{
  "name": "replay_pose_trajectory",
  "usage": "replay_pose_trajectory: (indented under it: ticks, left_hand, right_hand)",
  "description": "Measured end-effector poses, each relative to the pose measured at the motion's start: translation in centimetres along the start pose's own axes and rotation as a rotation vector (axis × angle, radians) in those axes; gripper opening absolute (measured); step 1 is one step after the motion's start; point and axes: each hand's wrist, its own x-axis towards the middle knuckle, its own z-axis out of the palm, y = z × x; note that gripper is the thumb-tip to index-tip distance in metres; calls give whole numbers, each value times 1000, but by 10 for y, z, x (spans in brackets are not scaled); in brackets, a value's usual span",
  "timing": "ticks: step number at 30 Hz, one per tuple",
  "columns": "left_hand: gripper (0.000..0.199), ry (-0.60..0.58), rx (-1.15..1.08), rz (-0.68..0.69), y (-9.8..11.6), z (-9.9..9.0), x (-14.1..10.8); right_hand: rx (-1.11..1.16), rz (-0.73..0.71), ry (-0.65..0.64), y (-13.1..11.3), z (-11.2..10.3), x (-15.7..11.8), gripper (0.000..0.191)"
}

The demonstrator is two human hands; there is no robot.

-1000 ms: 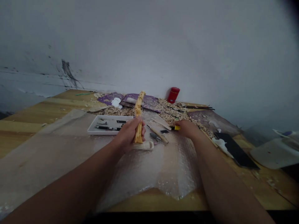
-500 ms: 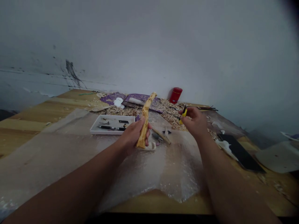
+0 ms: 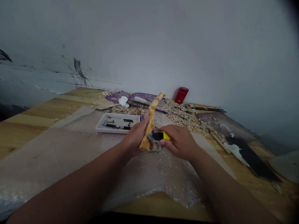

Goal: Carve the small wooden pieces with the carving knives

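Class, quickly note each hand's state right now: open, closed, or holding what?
Left hand: closed around the bent wooden stick.
Right hand: closed on the yellow-and-black knife.

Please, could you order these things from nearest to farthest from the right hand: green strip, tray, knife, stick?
1. Knife: held in the right hand.
2. Stick: in the left hand.
3. Tray: left of the stick.
4. Green strip: farther left and back.

The bent, pale-yellow wooden stick (image 3: 152, 112) is mottled with brown patches, the short-bladed knife (image 3: 158, 136) yellow and black, the shallow rectangular tray (image 3: 114, 131) white, the rounded canister (image 3: 181, 95) red, and the flat wooden counter (image 3: 30, 117) shows tan and brown bands.
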Motion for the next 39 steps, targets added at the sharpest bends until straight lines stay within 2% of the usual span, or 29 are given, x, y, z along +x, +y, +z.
replay_pose_trajectory:
  ticks: [3, 7, 20, 24, 27, 29, 32, 36, 39]
  left_hand:
    - [45, 22, 9, -22, 0, 0, 0]
    - [46, 59, 16, -5, 0, 0, 0]
    - [48, 62, -11, 23, 2, 3, -2]
    - [48, -20, -21, 27, 0, 7, -7]
    - [49, -143, -35, 39, -4, 13, -13]
    - [49, -185, -43, 44, -6, 16, -16]
    - [49, -163, -48, 48, -5, 16, -16]
    - [49, -118, -30, 69, -2, 11, -12]
    - [47, -66, -17, 67, -1, 10, -11]
  right_hand:
    - [-116, 37, -23, -2, -2, 0, 39]
    - [-139, 86, -40, -5, -3, 0, 40]
    - [-198, 161, 63, -10, 1, 2, 40]
    - [-225, 236, 84, 3, 0, 2, 39]
    - [-260, 372, 173, 23, -6, 0, 39]
    - [-191, 420, 251, 33, -10, -2, 38]
    - [-108, 380, 280, 29, -12, -3, 37]
    - [-97, 205, 140, 6, -9, -1, 37]
    - [-82, 153, 75, -4, -8, 0, 39]
